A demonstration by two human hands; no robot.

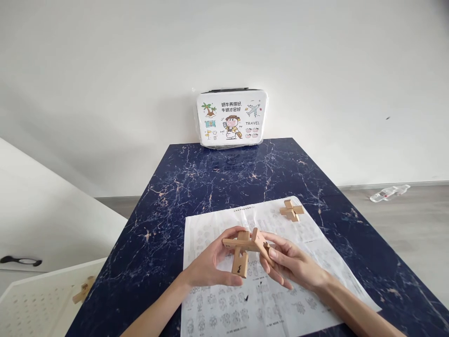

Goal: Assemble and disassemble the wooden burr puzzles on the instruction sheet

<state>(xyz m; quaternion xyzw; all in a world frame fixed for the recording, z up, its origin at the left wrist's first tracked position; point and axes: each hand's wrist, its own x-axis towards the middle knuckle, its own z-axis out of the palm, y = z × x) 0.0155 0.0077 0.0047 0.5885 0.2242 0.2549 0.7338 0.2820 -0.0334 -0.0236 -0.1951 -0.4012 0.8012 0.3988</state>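
Note:
My left hand (209, 263) is closed around two crossed wooden puzzle pieces: an upright notched block (240, 266) with a black handwritten mark like a 3, and a bar (232, 243) lying across it. Between the thumb and fingers of my right hand (296, 263) is a third notched wooden puzzle piece (259, 242), slanted against the right end of the crossed pair. I cannot tell how far it sits in the joint. Both hands are above a printed instruction sheet (203, 224) with many small puzzle drawings.
An assembled wooden cross puzzle (292, 211) rests on the sheet's far right corner. A white cartoon travel case (232, 119) leans on the wall at the back of the blue marbled table (224, 178). At lower left is a white basket (38, 290) with wooden pieces; a plastic bottle (389, 192) lies on the floor.

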